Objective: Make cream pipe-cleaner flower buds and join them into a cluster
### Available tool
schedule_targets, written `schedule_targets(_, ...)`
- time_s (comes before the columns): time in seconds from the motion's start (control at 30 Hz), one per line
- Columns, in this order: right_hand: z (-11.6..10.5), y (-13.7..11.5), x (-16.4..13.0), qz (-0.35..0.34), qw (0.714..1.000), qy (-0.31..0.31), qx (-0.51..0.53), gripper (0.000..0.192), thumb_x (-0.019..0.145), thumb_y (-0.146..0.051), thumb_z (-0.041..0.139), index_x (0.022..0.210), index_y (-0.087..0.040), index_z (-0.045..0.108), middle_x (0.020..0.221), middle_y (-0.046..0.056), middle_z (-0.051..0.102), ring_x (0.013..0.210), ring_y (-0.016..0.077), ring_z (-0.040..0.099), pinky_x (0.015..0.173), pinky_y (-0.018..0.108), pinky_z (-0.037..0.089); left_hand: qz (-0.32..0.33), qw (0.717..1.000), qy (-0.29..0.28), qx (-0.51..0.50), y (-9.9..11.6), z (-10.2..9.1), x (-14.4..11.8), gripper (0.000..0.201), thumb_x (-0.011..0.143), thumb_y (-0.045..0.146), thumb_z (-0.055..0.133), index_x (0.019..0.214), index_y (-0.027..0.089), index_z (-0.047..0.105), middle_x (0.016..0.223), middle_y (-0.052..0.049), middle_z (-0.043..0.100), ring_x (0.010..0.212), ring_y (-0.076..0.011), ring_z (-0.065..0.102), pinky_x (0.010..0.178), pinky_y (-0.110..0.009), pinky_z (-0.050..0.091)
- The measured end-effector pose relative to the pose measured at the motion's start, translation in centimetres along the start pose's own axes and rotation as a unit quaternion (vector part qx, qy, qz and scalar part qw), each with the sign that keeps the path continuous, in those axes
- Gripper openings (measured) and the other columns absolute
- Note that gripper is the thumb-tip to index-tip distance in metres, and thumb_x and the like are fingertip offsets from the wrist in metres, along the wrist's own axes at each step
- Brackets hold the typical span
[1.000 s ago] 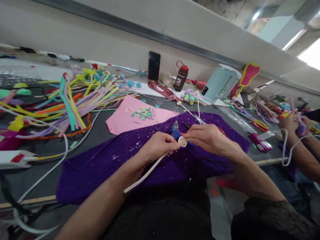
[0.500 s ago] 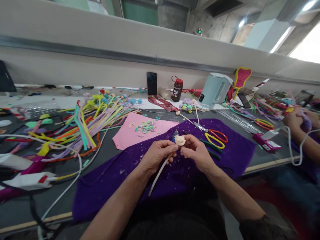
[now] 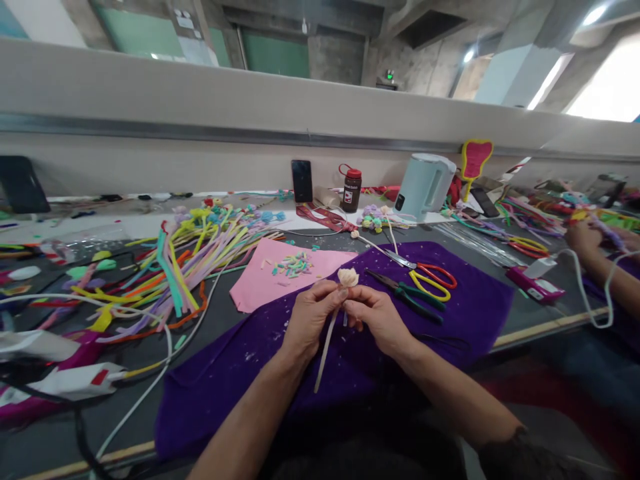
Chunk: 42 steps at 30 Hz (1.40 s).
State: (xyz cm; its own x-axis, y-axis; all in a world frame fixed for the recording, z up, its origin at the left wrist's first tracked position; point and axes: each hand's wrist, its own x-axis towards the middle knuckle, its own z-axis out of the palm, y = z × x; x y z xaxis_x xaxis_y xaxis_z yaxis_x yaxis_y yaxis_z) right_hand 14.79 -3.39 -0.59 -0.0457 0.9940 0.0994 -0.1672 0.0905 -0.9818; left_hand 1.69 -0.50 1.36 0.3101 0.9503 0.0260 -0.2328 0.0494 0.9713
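Between my two hands stands a small cream-coloured craft flower point(image 3: 348, 277), its pale stem point(image 3: 325, 353) hanging down toward me. My left hand point(image 3: 315, 317) is closed, thumb and fingers pinching just below the bloom. From the other side my right hand point(image 3: 375, 315) is closed too, its fingertips pressed to the flower's base, partly hidden behind the thumbs. Just beyond the right hand lie pliers with dark green handles point(image 3: 417, 300) and scissors with red and yellow handles point(image 3: 434, 281). All of this is over a purple cloth point(image 3: 240, 373).
Small coloured pieces lie on a pink sheet point(image 3: 250, 280). Coloured fuzzy sticks point(image 3: 220, 257) are heaped at left, near white cables and a glue gun point(image 3: 60, 387). A phone point(image 3: 301, 181), bottle point(image 3: 352, 190) and kettle point(image 3: 425, 187) stand behind. Another person's hands point(image 3: 585, 240) work at far right.
The flower has turned more upright, its bloom showing above my fingers. My right hand has moved down and left, uncovering the pliers. The camera view has shifted a little.
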Motion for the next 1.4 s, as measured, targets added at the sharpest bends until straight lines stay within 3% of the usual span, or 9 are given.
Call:
schedule_targets(0.17, 0.8, 0.4, 0.5, 0.026, 0.998, -0.014, 0.051, 0.020, 0.072, -0.034, 0.064, 0.071, -0.015, 0.058, 0.051, -0.005, 0.051, 0.040, 0.0052, 0.045, 0.038, 0.016, 0.032, -0.060, 0.995, -0.051, -0.063, -0.3, 0.1, 0.0, 0.025, 0.066, 0.038, 0.067, 0.073, 0.014, 0.064, 0.052, 0.000, 0.056, 0.044, -0.0133, 0.053, 0.049, -0.028, 0.045)
schedule_targets(0.43, 0.3, 0.7, 0.6, 0.075, 0.988, -0.023, 0.134, 0.018, 0.070, -0.031, 0.065, 0.068, -0.014, 0.057, 0.049, -0.004, 0.053, 0.035, 0.0041, 0.044, 0.033, 0.014, 0.032, -0.101, 0.988, -0.064, -0.093, -0.2, -0.6, 0.5, 0.030, 0.064, 0.032, 0.069, 0.085, 0.011, 0.067, 0.070, -0.005, 0.063, 0.060, -0.0137, 0.059, 0.058, -0.025, 0.048)
schedule_targets(0.73, 0.2, 0.8, 0.4, 0.078, 0.989, -0.034, 0.121, 0.016, 0.072, -0.029, 0.062, 0.067, -0.014, 0.059, 0.048, -0.004, 0.052, 0.034, 0.0035, 0.044, 0.033, 0.013, 0.031, -0.090, 0.992, -0.043, -0.082, -1.0, -0.7, 0.8, 0.026, 0.067, 0.035, 0.068, 0.070, 0.010, 0.065, 0.059, -0.001, 0.057, 0.053, -0.0102, 0.053, 0.053, -0.023, 0.043)
schedule_targets(1.4, 0.4, 0.8, 0.2, 0.068, 0.992, -0.024, 0.105, 0.016, 0.072, -0.029, 0.062, 0.066, -0.014, 0.058, 0.048, -0.005, 0.051, 0.035, 0.0031, 0.042, 0.035, 0.013, 0.032, -0.086, 0.992, -0.009, -0.092, -1.7, -0.7, 1.1, 0.022, 0.064, 0.032, 0.071, 0.064, 0.011, 0.063, 0.056, 0.002, 0.053, 0.049, -0.0066, 0.046, 0.049, -0.020, 0.033)
